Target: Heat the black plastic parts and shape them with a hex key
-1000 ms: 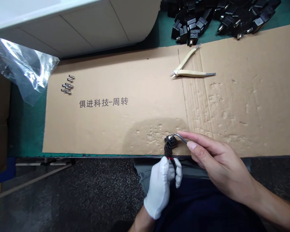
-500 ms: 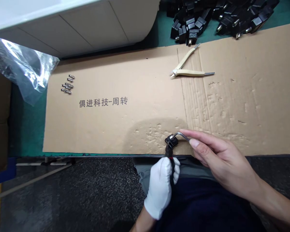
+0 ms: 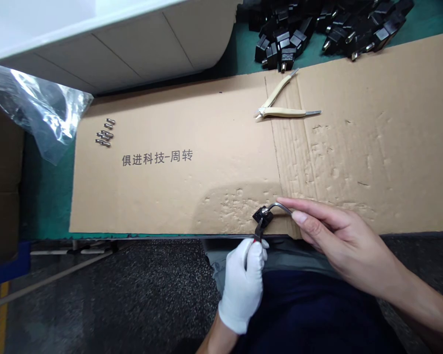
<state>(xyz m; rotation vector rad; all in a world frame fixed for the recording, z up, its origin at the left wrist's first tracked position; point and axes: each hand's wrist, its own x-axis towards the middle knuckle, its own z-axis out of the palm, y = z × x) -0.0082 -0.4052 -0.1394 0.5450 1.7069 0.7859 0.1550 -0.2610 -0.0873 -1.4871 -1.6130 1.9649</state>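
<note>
A small black plastic part [image 3: 260,216] with a metal pin sticking up sits near the front edge of the cardboard. My left hand [image 3: 241,282], in a white glove, is closed around a pair of dark-jawed pliers [image 3: 259,229] with a bit of red at the grip. The plier jaws reach the near side of the black part. My bare right hand [image 3: 332,241] pinches a bent metal hex key [image 3: 283,207] between thumb and fingers. Its short end meets the metal pin on the part.
Cream-handled side cutters [image 3: 280,103] lie spread on the cardboard sheet [image 3: 162,196]. Several metal pins [image 3: 104,139] are grouped at left beside a clear plastic bag [image 3: 55,123]. A white bin [image 3: 151,49] and a pile of black plug parts [image 3: 284,49] stand at the back.
The pliers have turned a little against the black part, and my left hand's grip has shifted. The hex key stays on the pin. The whole view has shifted slightly.
</note>
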